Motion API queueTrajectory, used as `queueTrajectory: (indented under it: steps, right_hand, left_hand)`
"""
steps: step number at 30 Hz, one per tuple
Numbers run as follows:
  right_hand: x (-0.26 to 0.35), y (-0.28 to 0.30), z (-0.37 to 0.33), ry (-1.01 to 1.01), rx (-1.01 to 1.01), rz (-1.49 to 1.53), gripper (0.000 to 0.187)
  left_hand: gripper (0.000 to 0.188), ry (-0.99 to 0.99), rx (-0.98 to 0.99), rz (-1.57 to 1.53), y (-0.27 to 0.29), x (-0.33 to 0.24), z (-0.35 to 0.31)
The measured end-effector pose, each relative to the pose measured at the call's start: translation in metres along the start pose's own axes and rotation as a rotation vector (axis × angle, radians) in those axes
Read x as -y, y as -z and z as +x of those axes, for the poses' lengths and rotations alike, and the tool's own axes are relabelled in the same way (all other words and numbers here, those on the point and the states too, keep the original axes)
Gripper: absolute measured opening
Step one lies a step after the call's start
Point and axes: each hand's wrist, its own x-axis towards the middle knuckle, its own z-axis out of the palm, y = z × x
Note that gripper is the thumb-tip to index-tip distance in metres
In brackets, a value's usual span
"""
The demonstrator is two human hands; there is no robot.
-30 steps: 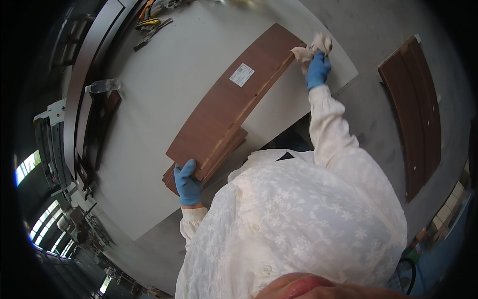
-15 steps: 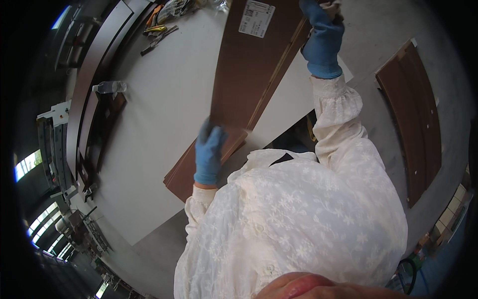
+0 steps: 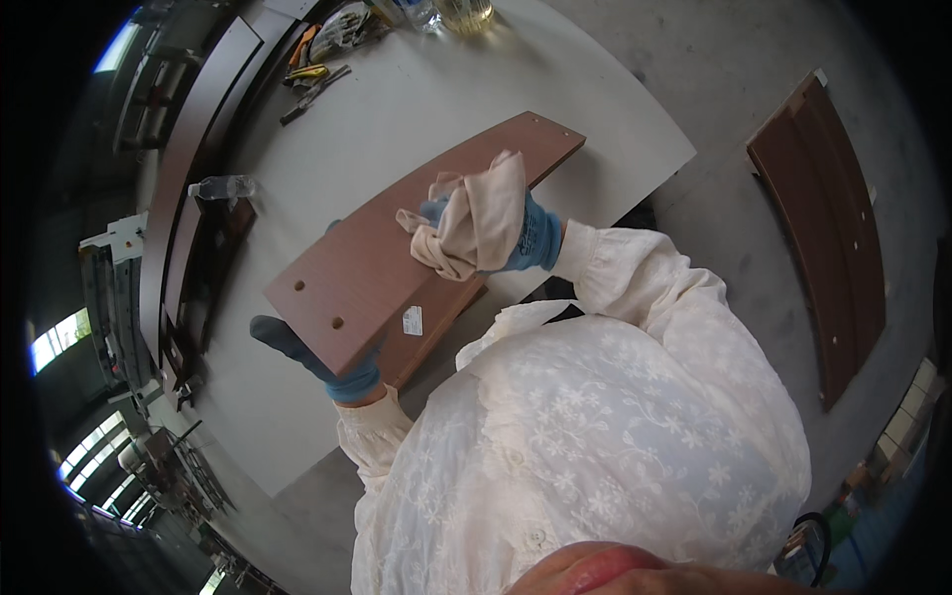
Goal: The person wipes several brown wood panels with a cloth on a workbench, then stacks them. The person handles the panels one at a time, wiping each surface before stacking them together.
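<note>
A brown curved wooden board (image 3: 397,248) with drilled holes lies across the grey table (image 3: 416,109), on top of another brown board whose edge shows beneath it with a white sticker (image 3: 413,319). My left hand (image 3: 312,357), in a blue glove, grips the board's near end from below. My right hand (image 3: 521,236), also blue-gloved, holds a bunched cream cloth (image 3: 471,228) over the board's middle.
Hand tools (image 3: 315,84) and clear bottles (image 3: 446,12) lie at the table's far end. A plastic bottle (image 3: 223,185) sits at the left edge. Brown curved boards (image 3: 828,218) rest on the floor at right. Dark panels (image 3: 188,198) stand along the left.
The top board was lifted, swung upright and turned over; it now lies flat with its holes up. My right hand came in from the far end to the middle, cloth in hand.
</note>
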Motion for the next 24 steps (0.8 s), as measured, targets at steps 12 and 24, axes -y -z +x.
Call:
queueTrajectory:
  steps: [12, 24]
  right_hand:
    - [-0.055, -0.006, 0.000, 0.440, -0.505, -1.935, 0.036]
    - [0.082, 0.208, -0.165, -0.130, -1.401, -1.826, 0.043]
  left_hand:
    - [0.043, 0.018, -0.694, 0.311, 0.048, 0.021, -0.076]
    - [0.048, 0.062, -0.624, 0.279, 0.046, 0.039, -0.080]
